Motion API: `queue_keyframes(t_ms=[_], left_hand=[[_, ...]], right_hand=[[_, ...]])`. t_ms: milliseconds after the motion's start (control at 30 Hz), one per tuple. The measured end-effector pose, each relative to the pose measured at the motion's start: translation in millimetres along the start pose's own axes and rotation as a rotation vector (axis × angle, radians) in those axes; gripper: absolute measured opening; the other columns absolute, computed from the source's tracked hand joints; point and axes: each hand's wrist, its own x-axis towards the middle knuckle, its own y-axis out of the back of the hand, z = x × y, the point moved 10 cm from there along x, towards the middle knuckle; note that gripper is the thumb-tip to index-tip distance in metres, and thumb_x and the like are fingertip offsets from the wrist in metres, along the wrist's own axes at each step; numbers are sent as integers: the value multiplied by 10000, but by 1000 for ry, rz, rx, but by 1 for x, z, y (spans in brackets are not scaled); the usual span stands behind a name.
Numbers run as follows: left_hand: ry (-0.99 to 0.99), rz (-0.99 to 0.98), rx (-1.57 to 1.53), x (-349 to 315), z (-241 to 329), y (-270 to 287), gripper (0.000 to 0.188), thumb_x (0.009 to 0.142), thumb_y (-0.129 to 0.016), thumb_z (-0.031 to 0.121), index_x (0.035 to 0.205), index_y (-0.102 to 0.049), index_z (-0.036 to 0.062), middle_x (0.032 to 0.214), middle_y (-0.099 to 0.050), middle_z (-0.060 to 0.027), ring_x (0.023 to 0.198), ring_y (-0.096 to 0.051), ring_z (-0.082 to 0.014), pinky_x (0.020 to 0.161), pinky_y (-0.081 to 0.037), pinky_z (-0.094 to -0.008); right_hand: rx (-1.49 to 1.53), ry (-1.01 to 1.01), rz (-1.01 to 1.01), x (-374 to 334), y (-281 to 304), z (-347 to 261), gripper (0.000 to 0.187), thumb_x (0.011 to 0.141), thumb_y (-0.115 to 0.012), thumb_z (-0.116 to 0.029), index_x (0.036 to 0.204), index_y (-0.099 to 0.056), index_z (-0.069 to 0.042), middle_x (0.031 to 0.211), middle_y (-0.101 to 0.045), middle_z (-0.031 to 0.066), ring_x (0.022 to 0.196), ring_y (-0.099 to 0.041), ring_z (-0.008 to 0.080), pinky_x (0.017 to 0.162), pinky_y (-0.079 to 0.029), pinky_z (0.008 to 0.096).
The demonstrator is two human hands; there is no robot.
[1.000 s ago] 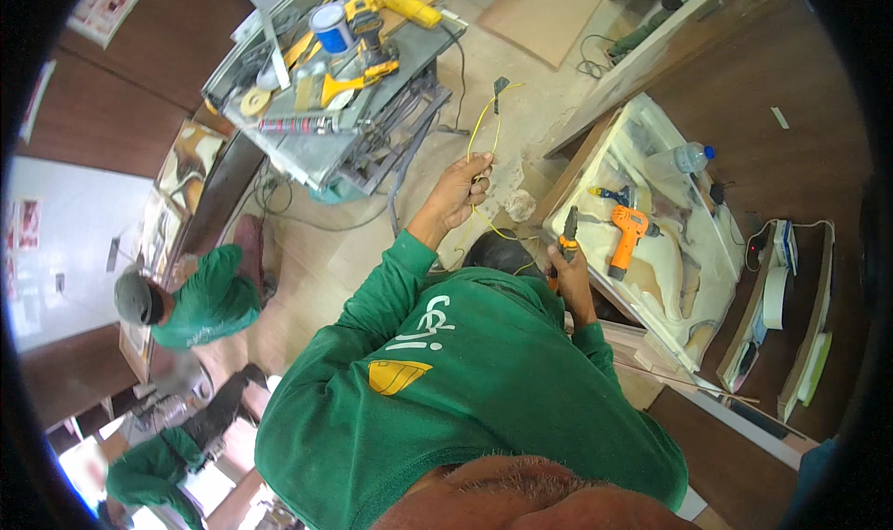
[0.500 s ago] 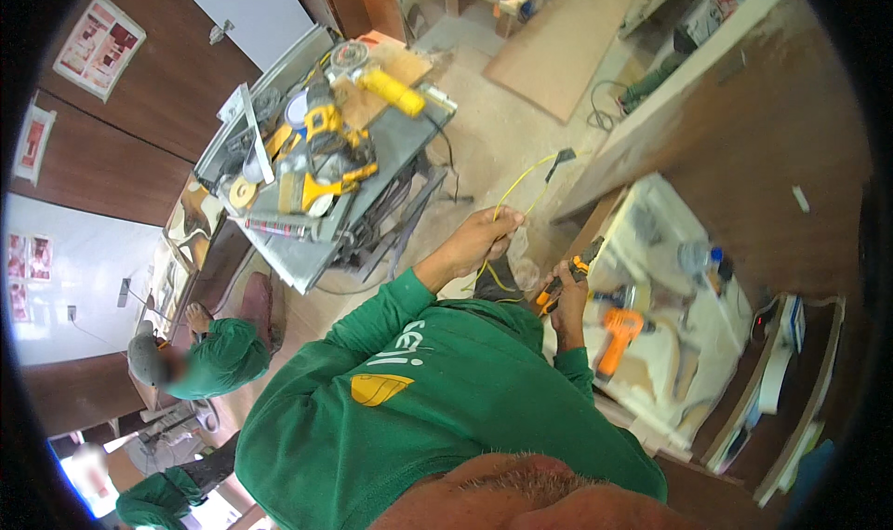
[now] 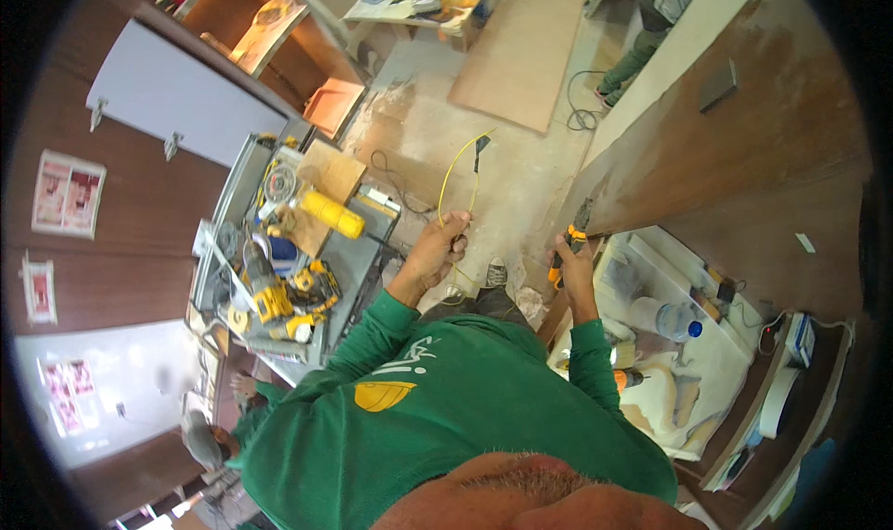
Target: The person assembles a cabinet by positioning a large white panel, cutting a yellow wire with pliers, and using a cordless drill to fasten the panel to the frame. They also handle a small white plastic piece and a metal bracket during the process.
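My left hand (image 3: 435,258) is closed on a thin yellow wire (image 3: 443,184). The wire loops up and away from the fingers, with a piece of black tape (image 3: 481,147) near its far end. More of it hangs below the hand, in front of my legs. To the right, my right hand (image 3: 577,271) grips orange-and-black pliers (image 3: 578,230) by the handles, the dark jaws pointing away from me. Whether the jaws are parted is too small to tell. Pliers and wire are well apart.
At left, a grey worktable (image 3: 367,241) carries a yellow cordless drill (image 3: 272,297), a yellow cylinder (image 3: 333,214) and other tools. On the right, a pale cabinet top (image 3: 642,274) holds a water bottle (image 3: 672,319) and an orange drill (image 3: 630,379). A co-worker (image 3: 206,437) is at lower left.
The view has turned, so the worktable lies lower left. Both hands have shifted, still holding wire and pliers. The pliers point more straight ahead, clear of the cabinet top.
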Motion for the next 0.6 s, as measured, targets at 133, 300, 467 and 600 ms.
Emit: queue_keyframes(t_ms=[133, 300, 467, 600], left_hand=[[-40, -82, -39, 23, 13, -6, 238, 1072, -561, 160, 1247, -615, 7, 863, -542, 33, 697, -495, -64, 553, -376, -196], [-86, -91, -175, 43, 29, 0, 244, 1071, -563, 162, 1265, -588, 15, 878, -550, 15, 739, -530, -75, 553, -398, -187], [-130, -19, -247, 76, 55, 11, 190, 1088, -529, 213, 1152, -574, 40, 823, -516, 8, 693, -513, -100, 527, -392, -193], [-146, 11, -206, 130, 77, 7, 212, 1096, -517, 259, 1097, -592, 62, 736, -475, 20, 666, -494, -100, 525, -362, -216]], right_hand=[[-103, -59, 50, -9, -18, 5, 208, 982, -713, -229, 1079, -622, -69, 756, -608, 2, 658, -590, 123, 634, -488, 279], [-114, -157, -58, 28, -50, 4, 211, 983, -703, -247, 1051, -614, -67, 807, -627, 18, 676, -621, 142, 605, -505, 304], [-90, -120, -151, 122, -95, -29, 202, 996, -684, -250, 955, -599, -72, 777, -618, 23, 672, -619, 138, 621, -525, 303], [-53, -20, -228, 219, -126, -78, 196, 1002, -671, -244, 945, -595, -72, 761, -604, 21, 680, -622, 147, 623, -524, 310]])
